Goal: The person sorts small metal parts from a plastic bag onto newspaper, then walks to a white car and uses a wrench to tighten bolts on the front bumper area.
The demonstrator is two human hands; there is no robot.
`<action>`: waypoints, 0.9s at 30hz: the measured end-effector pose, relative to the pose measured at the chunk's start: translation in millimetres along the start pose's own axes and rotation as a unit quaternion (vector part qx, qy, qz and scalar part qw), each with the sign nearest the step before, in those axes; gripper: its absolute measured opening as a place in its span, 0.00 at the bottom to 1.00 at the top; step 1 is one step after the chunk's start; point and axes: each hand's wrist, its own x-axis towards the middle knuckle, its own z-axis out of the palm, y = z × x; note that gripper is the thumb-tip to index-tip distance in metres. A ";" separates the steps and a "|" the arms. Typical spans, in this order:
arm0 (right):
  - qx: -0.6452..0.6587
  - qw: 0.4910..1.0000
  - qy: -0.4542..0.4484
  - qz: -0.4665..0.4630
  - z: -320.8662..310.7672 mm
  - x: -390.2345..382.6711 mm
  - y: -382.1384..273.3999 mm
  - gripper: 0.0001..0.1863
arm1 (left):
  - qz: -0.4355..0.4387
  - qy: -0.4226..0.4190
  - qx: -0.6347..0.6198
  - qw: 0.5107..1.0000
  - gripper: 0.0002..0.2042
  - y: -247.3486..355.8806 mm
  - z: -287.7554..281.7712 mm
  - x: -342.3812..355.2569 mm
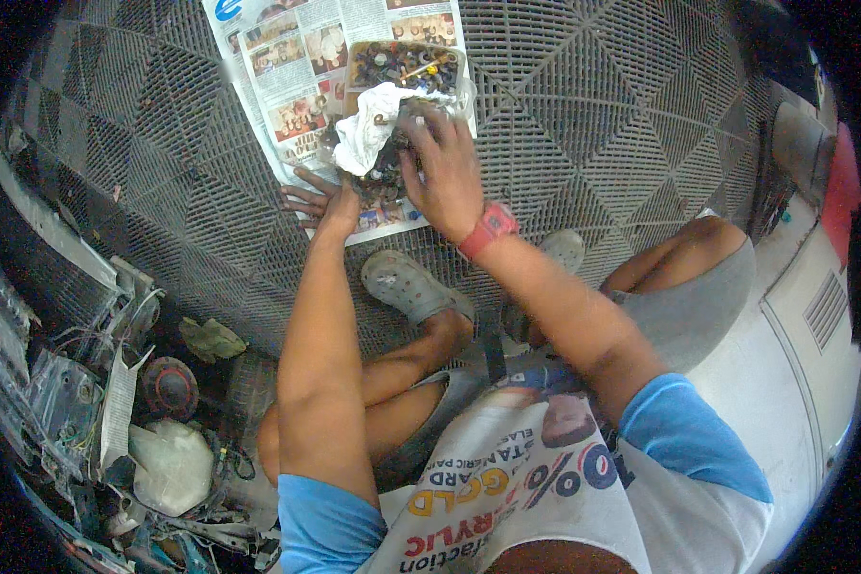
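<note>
A clear plastic box (470,94) full of small dark parts, which look like screws and clips, sits on a newspaper (275,78). A crumpled white cloth or tissue (365,129) lies across its middle. My right hand (445,172) is over the near part of the box, thumb apart from the fingers. Its fingertips are down among the dark parts (385,170) and partly blurred. My left hand (325,203) rests beside the box's near left corner, fingers spread over the newspaper. Its thumb is close to the box; contact is unclear.
Grey slatted floor tiles (584,124) lie around the newspaper. My grey clogs (407,282) are just nearer than it. Broken vehicle parts and wires (86,392) crowd the left, with a pale rounded container (172,466). A white panel with a vent (813,325) stands at right.
</note>
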 end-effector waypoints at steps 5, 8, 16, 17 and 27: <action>-0.038 0.995 -0.087 -0.042 13.8 33.3 11.3 0.19 | 0.001 0.018 0.011 1.000 0.56 -4.9 5.0 9.4; 0.028 0.993 -0.117 -0.013 8.5 18.7 2.3 0.18 | 0.009 0.018 0.016 1.000 0.58 -4.2 8.0 5.4; 0.148 0.983 -0.105 -0.038 2.9 -40.4 -12.8 0.21 | 0.166 -0.388 0.004 0.907 0.59 -27.6 3.1 49.0; 0.149 0.981 -0.116 -0.045 5.2 -45.2 -11.6 0.21 | 0.144 -0.356 0.016 0.923 0.59 -29.9 9.6 49.0; 0.133 0.953 -0.248 -0.114 21.0 -65.9 -8.2 0.17 | 0.009 -0.021 0.035 0.999 0.58 -5.1 28.2 24.1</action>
